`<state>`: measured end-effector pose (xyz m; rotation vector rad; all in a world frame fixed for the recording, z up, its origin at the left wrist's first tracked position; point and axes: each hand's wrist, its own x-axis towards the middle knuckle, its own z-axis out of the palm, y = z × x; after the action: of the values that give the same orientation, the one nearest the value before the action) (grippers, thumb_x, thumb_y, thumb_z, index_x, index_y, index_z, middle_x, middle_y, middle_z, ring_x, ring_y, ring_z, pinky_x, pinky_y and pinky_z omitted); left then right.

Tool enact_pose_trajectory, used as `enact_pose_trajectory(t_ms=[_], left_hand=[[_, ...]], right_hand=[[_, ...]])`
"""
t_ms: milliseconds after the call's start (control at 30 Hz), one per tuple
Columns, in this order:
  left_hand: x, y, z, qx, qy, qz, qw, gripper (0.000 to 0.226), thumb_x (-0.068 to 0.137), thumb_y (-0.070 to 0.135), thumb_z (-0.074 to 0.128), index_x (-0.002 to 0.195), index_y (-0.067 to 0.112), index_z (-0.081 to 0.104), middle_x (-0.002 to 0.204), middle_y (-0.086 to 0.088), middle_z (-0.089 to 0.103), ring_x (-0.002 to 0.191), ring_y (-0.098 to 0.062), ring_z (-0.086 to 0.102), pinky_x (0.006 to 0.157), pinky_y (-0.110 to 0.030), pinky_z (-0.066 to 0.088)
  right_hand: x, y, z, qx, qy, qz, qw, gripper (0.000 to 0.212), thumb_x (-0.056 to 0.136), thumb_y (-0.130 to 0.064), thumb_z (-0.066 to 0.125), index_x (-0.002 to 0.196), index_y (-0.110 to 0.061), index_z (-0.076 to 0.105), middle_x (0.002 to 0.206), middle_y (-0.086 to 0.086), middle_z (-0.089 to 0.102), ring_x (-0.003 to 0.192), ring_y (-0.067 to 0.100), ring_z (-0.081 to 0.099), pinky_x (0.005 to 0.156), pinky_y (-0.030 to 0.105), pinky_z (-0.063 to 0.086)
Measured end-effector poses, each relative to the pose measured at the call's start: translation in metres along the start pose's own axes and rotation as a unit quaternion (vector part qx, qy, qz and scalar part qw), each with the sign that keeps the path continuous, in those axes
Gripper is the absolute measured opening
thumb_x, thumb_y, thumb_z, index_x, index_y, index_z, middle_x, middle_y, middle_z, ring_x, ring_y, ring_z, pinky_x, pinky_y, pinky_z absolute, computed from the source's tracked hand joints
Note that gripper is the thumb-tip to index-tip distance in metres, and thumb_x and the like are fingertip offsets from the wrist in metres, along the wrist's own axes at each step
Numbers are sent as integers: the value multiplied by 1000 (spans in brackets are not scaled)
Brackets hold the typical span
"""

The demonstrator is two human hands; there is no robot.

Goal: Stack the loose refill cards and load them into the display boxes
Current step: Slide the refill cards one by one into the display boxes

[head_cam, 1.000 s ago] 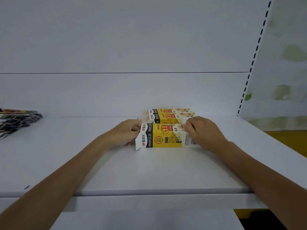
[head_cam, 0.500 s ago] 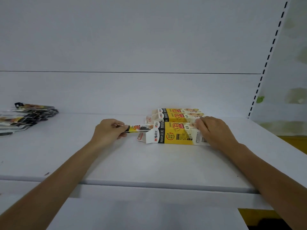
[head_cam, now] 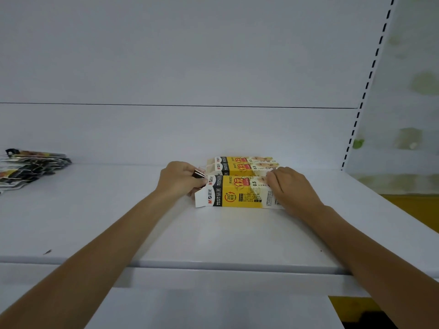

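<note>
Sliding refill cards (head_cam: 199, 174) pinched in my left hand (head_cam: 180, 179) into the front display box (head_cam: 237, 192) on the shelf (head_cam: 213, 238), right hand (head_cam: 288, 186) seemingly curled round its other end, I have a loose pile (head_cam: 31, 167) far left yet to load.

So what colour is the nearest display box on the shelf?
The nearest display box is mostly yellow, with a white end and black band; head view.

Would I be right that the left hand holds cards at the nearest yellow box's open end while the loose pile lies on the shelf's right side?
Not quite: the head view shows the loose pile on the left side of the shelf. The left hand does hold cards at the open end of the nearest yellow box.
</note>
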<state>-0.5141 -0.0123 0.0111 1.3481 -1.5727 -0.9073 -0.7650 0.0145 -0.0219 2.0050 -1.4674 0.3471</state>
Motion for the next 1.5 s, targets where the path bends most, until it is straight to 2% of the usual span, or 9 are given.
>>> enact_pose_trajectory(t_ms=[133,267,367,500,700,867,1067,1267,1500], left_hand=[[-3,-2,-6,-105,-101,-83,986,9,85,2,62,77,7,62,55,-3,66,49,-14,53,54,-28,41],[-8,-3,-9,-225,-120,-133,958,8,89,10,59,86,3,60,75,-8,71,62,-16,68,57,-25,57],[-15,-7,-15,-224,-55,-89,969,10,90,5,54,97,-2,56,72,-13,66,56,-21,63,61,-28,56],[-28,-19,-18,26,108,55,992,12,85,8,57,90,17,63,76,3,68,75,-10,67,81,-22,51],[-44,-16,-7,155,36,130,979,23,88,10,51,97,19,70,87,10,65,82,-3,61,63,0,38],[-44,-16,-4,129,-39,74,988,23,92,23,49,92,34,70,77,21,60,78,-2,54,65,-10,35],[-44,-14,-2,-26,-99,-21,995,30,60,37,54,83,39,73,72,18,67,80,-10,56,76,-23,39],[-41,-17,-4,-56,-105,-21,993,22,87,12,56,104,23,65,82,15,70,73,3,62,71,-12,44],[-43,-20,0,-35,-52,4,998,22,85,14,63,106,23,59,90,15,69,75,7,61,67,-9,43]], right_hand=[[0,0,-3,-13,33,-31,999,15,80,-7,59,69,-6,49,56,7,53,50,24,50,42,23,29],[1,-4,-5,113,-1,29,993,46,89,-36,9,74,-11,45,70,4,52,71,23,45,57,34,40],[3,-2,-4,186,-21,95,978,34,98,-28,28,68,-14,36,64,-7,38,72,19,37,61,31,29],[3,-4,-6,196,-29,121,973,37,98,-29,26,72,-9,43,63,-7,37,72,20,39,63,35,36],[0,-5,-7,186,-28,120,975,34,99,-24,28,73,-8,43,67,-2,41,72,21,40,61,34,34],[-1,-8,-14,130,-39,75,988,56,83,-43,-3,77,-10,42,73,1,43,71,22,39,61,37,42],[0,-8,-9,206,-23,135,969,28,100,-24,26,77,-11,37,75,3,47,72,21,37,59,30,35],[1,-3,-4,190,-24,97,977,36,85,-42,10,61,-20,24,59,-6,34,60,13,33,49,23,22],[2,-2,-4,184,-35,97,978,35,99,-25,33,65,-17,29,61,-8,32,62,15,31,52,24,22]])
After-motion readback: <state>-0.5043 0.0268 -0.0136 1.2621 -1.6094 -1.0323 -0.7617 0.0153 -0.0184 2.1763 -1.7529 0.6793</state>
